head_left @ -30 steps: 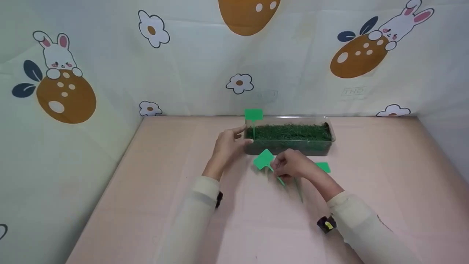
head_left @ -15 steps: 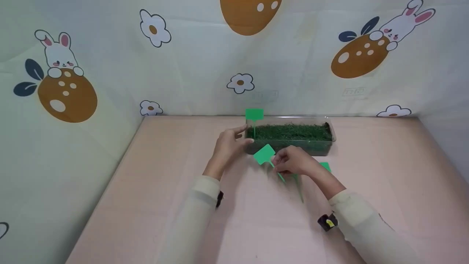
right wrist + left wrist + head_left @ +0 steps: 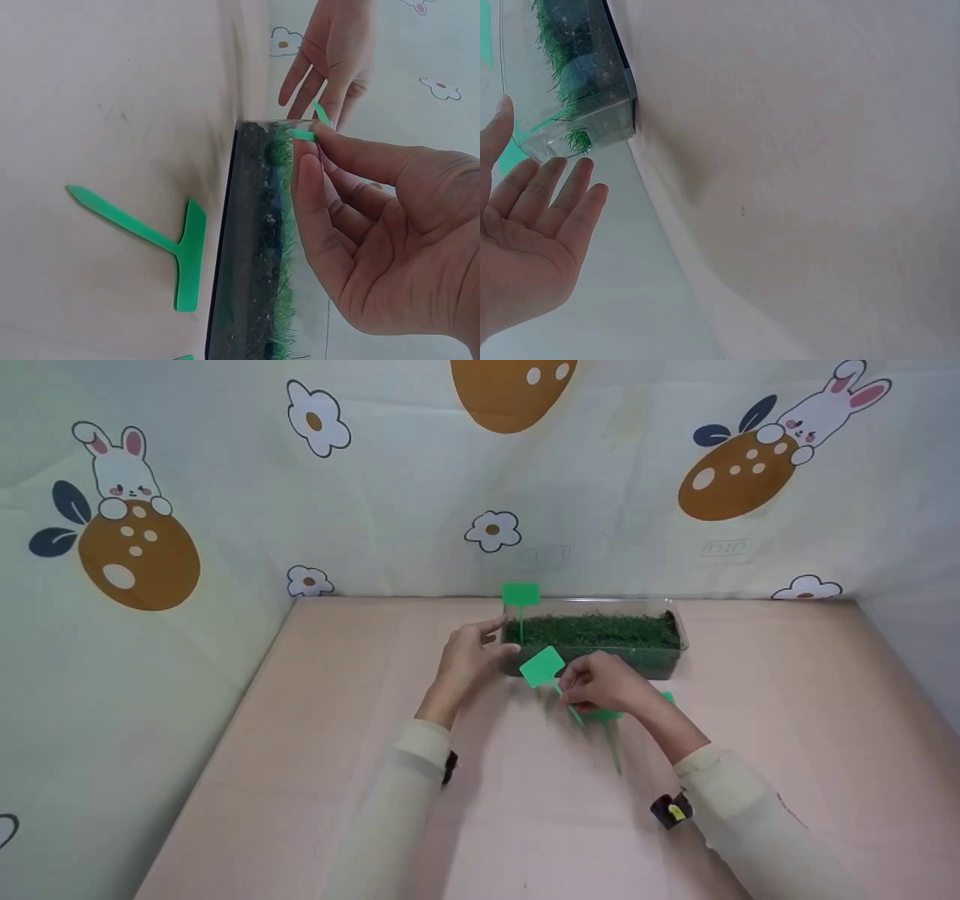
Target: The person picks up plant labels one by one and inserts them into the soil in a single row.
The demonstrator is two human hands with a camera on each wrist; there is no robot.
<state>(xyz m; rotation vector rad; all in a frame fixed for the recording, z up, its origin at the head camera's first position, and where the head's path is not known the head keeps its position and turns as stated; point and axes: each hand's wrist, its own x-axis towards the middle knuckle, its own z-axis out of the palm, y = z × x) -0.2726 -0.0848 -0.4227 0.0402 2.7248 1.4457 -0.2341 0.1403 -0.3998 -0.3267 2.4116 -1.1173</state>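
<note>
My right hand point(image 3: 602, 684) pinches the stem of a green T-shaped plant label point(image 3: 542, 667) between thumb and fingers. In the head view it is tilted, its flat head up and left, its stem running down right, just in front of a clear plastic box point(image 3: 660, 664). Dark soil and green grass point(image 3: 600, 628) fill the box. My left hand point(image 3: 470, 660) is at the box's left end, fingers fairly straight; in the left wrist view the fingertips point(image 3: 581, 165) lie close to that end, contact unclear. Another green plant label point(image 3: 520, 594) stands upright at the left end of the grass.
A loose green plant label point(image 3: 190, 255) lies on the pink tabletop point(image 3: 360, 697) in front of the box. Part of a further label point(image 3: 667, 698) shows behind the right forearm. A patterned wall covering point(image 3: 390, 510) rises behind the box.
My right hand has moved slightly up and away toward the box with the pinched plant label. More of the loose label beneath it shows. My left hand stays in place.
</note>
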